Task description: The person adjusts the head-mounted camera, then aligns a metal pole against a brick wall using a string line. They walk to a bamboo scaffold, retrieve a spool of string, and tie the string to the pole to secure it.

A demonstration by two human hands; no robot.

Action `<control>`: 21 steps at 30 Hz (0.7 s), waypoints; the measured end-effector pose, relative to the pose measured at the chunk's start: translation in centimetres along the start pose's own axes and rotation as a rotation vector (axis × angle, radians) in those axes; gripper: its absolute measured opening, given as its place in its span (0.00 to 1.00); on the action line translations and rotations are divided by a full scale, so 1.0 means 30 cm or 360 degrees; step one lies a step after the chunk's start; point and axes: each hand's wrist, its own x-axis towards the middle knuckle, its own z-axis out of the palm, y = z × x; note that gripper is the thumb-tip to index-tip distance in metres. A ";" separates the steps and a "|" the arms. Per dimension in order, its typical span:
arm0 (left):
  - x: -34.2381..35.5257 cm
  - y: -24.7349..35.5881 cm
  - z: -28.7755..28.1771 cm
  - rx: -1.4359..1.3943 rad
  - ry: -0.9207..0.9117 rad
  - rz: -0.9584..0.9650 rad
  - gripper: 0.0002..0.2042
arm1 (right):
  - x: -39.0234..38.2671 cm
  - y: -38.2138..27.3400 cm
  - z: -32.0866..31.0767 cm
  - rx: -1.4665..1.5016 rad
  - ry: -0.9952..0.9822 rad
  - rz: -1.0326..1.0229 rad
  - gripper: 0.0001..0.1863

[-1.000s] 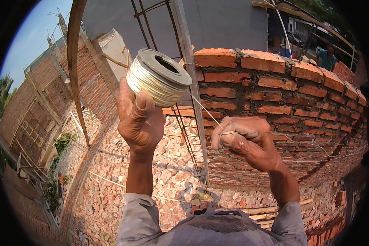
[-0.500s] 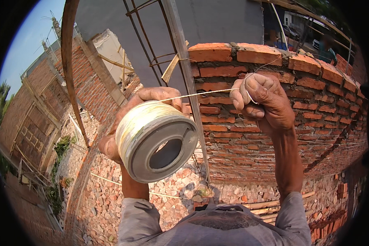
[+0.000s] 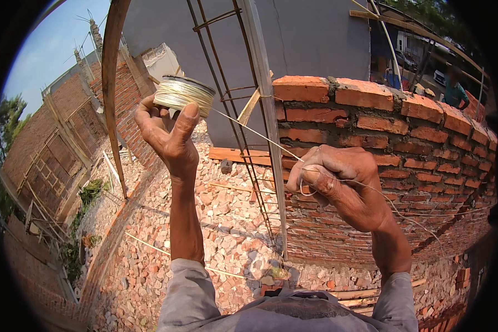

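My left hand (image 3: 174,133) is raised at the left, its fingers and thumb closed around a dark-rimmed spool (image 3: 184,97) wound with pale string. From the spool a taut stretch of string (image 3: 254,133) slopes down to my right hand (image 3: 337,180). That hand is closed, pinching the string between thumb and curled fingers in front of the brick wall (image 3: 371,124). A small loop hangs below those fingers, and a loose length trails past the wrist to the lower right.
An upright post (image 3: 265,110) stands at the wall's end, beside a rebar cage (image 3: 232,72). A curved wooden pole (image 3: 110,83) rises at the left. Broken brick rubble (image 3: 227,221) covers the ground. Beyond the wall, at far right, is another person (image 3: 455,88).
My left hand has lifted the spool up and away and tilted it. My right hand has moved lower, and more string now stretches between the two hands.
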 end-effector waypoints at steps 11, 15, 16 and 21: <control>0.200 -0.060 -0.111 0.1204 -0.0650 0.0141 0.34 | 0.331 -0.050 -0.190 -0.0298 0.0165 -0.0233 0.19; 0.192 -0.020 -0.124 -0.0029 -0.1250 -0.0762 0.40 | 0.470 -0.034 -0.261 -0.0465 0.0143 -0.0415 0.20; 0.191 -0.019 -0.109 -0.0330 -0.1331 -0.0735 0.40 | 0.501 -0.026 -0.272 -0.0439 0.0120 -0.0334 0.20; 0.203 0.029 -0.082 -0.1307 -0.1112 -0.0800 0.44 | 0.553 0.057 -0.255 0.0019 -0.0148 -0.0123 0.17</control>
